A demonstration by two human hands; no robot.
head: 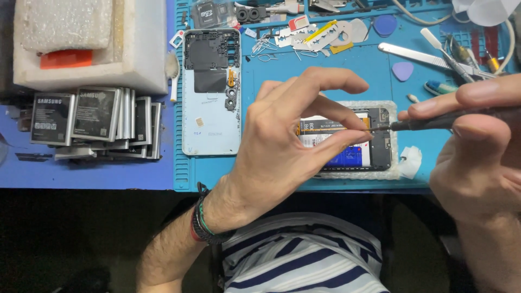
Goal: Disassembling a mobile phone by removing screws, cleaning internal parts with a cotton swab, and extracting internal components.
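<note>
- Opened phone [380, 142]: lies face down on the blue work mat [271, 73], on a thin white foam pad [395, 163], near the front edge of the tabletop. Battery and dark inner frame are exposed.
- Left hand [282, 146]: rests over the left part of the opened phone. Thumb and index finger are pinched together at the phone's upper right area, right at the tool tip; whether a small part sits between the fingertips cannot be told.
- Right hand [477, 157]: closed around a slim dark screwdriver [434, 122], held nearly level, tip pointing left. The tip meets the phone's upper inner edge, touching or just beside the left fingertips.
- Back cover [210, 95]: light blue, lies inner side up on the mat, left of the left hand and well apart from the phone.
- Phone batteries [95, 122]: a row of flat grey packs stands on the tabletop left of the mat, in front of a white foam block [141, 54].
- Small parts: 2 blue triangular picks [402, 70], a flat metal pry tool [412, 53], paper clips and card trays lie along the mat's far side.
- Wrist: dark braided bands [203, 222] sit on the left wrist.
</note>
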